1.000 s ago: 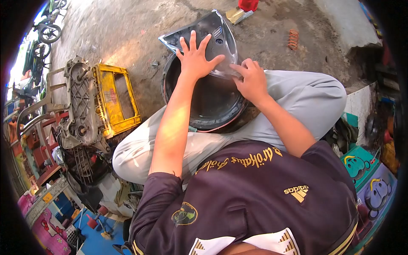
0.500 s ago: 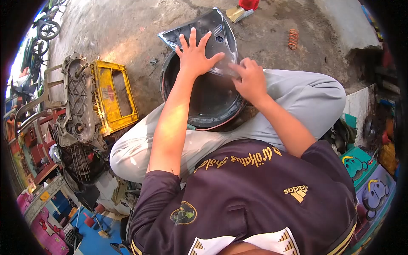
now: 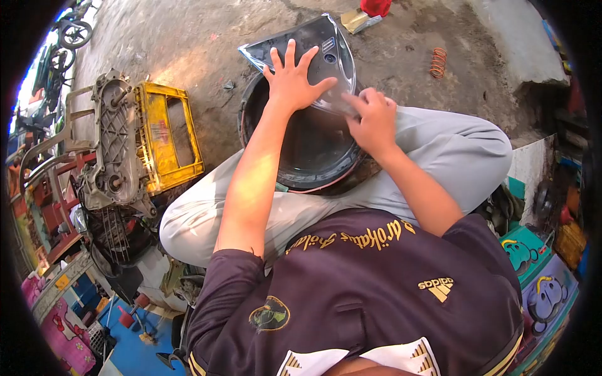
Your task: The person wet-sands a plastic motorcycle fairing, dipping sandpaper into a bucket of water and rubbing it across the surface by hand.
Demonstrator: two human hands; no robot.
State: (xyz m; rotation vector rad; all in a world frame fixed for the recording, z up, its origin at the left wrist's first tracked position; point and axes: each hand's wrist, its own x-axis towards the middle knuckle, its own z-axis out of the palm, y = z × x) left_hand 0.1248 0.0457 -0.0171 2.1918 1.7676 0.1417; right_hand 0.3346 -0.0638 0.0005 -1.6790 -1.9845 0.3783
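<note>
Left hand (image 3: 293,89) spread on a dark panel (image 3: 312,36), twelve o'clock.
Right hand (image 3: 374,122), one o'clock, blurred; I cannot tell its grip. Uneven pressure could slide the panel into the basin (image 3: 316,182).

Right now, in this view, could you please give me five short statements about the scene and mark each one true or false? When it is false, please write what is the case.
1. The left hand lies spread on the dark panel. True.
2. The panel lies partly over the black basin. True.
3. Both hands are spread flat. False: the right hand has bent fingers, close to the panel's edge; blur hides whether they touch it.
4. At upper right, the ground has nothing on it. False: an orange coil spring lies on the concrete floor.
5. In the view, a yellow crate stands to the left of the basin. True.
</note>
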